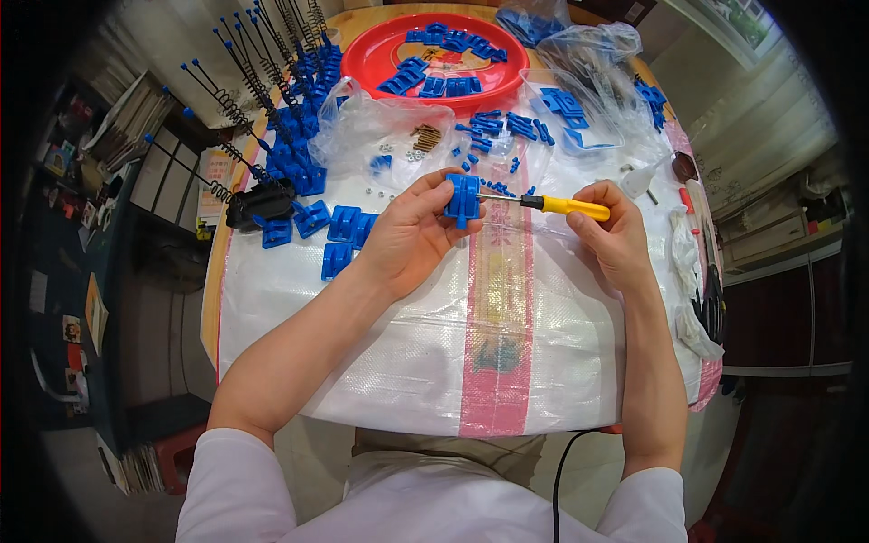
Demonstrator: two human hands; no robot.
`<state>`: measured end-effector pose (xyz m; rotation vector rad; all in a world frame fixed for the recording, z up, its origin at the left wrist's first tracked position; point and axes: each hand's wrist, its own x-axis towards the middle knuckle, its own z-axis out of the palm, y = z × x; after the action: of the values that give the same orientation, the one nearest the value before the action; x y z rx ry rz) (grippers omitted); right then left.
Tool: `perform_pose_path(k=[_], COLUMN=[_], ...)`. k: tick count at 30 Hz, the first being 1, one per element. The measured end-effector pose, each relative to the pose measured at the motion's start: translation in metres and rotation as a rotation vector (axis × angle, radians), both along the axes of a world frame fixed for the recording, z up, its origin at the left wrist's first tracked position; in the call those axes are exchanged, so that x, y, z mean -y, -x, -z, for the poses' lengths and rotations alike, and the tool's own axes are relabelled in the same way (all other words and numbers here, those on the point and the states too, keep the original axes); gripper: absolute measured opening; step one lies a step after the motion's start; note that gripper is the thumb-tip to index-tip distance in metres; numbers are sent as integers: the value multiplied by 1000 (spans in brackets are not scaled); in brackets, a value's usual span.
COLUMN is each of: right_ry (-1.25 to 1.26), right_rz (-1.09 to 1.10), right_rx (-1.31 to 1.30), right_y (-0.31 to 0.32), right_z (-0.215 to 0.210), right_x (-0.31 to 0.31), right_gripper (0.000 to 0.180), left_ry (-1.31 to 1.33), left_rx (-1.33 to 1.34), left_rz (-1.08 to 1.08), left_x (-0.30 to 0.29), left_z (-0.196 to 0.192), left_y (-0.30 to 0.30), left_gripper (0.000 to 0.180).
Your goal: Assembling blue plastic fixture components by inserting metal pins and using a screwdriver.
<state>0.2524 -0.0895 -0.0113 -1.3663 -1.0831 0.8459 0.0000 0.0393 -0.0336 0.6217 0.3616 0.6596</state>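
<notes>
Fingers and thumb of the left hand pinch a blue, ribbed plastic block, while those of the right hand close around the yellow plastic handle of a slim, metal-shafted screwdriver. In the head view, both hands are raised over a white woven-plastic sheet with a pink-edged stripe. From the right fingers, the block lies to the left, straight along the screwdriver's long axis, which runs nearly crosswise with a slight downward slant to the right. Its shaft reaches the block's right side; whether the tip sits in a screw or hole is too small to tell. The left hand, holding the block, is the nearer one to it.

No loose part shows between handle and block. Beyond the shaft are small blue plastic pegs and, farther off, a round red plastic tray bearing more blue pieces. A pile of brass-coloured screws lies beyond the left hand, beside a crumpled clear plastic bag. Left of that hand, similar blue plastic blocks rest near its wrist, with black coiled springs standing behind.
</notes>
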Motion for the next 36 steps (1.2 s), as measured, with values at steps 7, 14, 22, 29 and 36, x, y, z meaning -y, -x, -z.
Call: perform_pose_path(k=[7,14,22,29,36], right_ry=[94,87,107,41,-6], right_rz=[13,41,-34,-60,-54], right_rx=[39,243,392,395,401], right_y=[-1,3,11,11,13], right_z=[-3,-3,-8,-2,-5], right_x=[2,3,6,6,7], right_gripper=[15,17,20,21,21], left_ry=[-29,-63,-24,-70,-120], left_rx=[-5,-28,-50,-121,-69], left_rz=[8,-12,18,37,117], left_x=[2,2,5,7,8], left_z=[-3,-1,0,-6,-8], left_y=[-1,-2,1,-2,3], left_gripper=[36,33,33,35,35])
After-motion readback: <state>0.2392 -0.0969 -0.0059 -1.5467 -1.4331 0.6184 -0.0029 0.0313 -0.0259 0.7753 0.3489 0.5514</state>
